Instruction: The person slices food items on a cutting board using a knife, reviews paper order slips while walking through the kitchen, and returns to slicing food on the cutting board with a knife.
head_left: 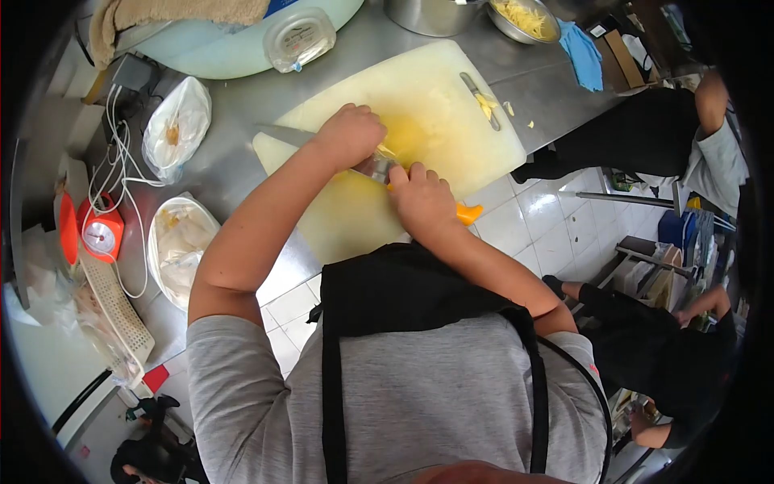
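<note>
My right hand (pixel 425 198) is closed around the orange handle (pixel 469 213) of a large knife. Its blade (pixel 375 167) runs to the upper left, passes under my left forearm, and the tip shows beyond it. My left hand (pixel 351 133) is curled just above the blade, with a bit of yellow food (pixel 387 151) by its fingers; what lies inside the fingers is hidden. Both hands are over a white cutting board (pixel 435 73) stained yellow in the middle. Small yellow pieces (pixel 485 105) lie by the board's handle slot.
A metal bowl of yellow strips (pixel 524 18), a pot (pixel 431 18) and a blue cloth (pixel 582 55) are at the back. Plastic-lined containers (pixel 181 246), white cables (pixel 121 153) and a red scale (pixel 101 234) stand left. Other people (pixel 637 125) are on the right.
</note>
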The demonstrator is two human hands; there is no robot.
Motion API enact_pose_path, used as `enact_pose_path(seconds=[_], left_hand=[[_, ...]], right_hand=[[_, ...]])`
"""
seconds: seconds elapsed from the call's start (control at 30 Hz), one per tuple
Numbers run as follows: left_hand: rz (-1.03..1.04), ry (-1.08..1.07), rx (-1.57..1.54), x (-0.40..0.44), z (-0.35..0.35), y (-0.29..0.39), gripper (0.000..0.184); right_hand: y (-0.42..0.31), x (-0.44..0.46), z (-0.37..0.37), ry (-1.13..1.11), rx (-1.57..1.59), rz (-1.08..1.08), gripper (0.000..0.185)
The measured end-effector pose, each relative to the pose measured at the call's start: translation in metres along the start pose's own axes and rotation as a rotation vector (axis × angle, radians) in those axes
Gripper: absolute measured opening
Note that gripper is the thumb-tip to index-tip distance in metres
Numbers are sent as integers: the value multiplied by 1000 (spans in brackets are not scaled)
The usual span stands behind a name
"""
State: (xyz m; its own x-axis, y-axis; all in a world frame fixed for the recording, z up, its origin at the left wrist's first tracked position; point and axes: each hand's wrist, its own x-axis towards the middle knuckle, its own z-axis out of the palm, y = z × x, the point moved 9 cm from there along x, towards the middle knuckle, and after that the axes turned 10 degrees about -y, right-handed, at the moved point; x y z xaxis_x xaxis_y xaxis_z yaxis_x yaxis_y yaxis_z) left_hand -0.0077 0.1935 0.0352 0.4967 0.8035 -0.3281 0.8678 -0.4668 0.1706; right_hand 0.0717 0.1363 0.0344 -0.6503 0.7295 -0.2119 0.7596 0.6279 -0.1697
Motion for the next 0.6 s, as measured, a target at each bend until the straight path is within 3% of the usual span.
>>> enact_pose_path(seconds=[0.17, 0.27, 0.4, 0.5, 0.6], left_hand=[[-4, 73, 40, 10, 3, -7, 6], [-150, 77, -211, 15, -10, -23, 9], [-115, 325, -658, 48, -86, 5, 8], [-65, 525, -797, 99, -160, 28, 11], [-174, 642, -618, 167, -212, 19, 16]], right_hand=[[12, -8, -3, 32, 29, -61, 18], [27, -14, -10, 46, 10, -112, 17], [60, -17, -18, 42, 71, -181, 15], [88, -16, -28, 5, 103, -214, 15], [115, -13, -35, -58, 155, -223, 16]])
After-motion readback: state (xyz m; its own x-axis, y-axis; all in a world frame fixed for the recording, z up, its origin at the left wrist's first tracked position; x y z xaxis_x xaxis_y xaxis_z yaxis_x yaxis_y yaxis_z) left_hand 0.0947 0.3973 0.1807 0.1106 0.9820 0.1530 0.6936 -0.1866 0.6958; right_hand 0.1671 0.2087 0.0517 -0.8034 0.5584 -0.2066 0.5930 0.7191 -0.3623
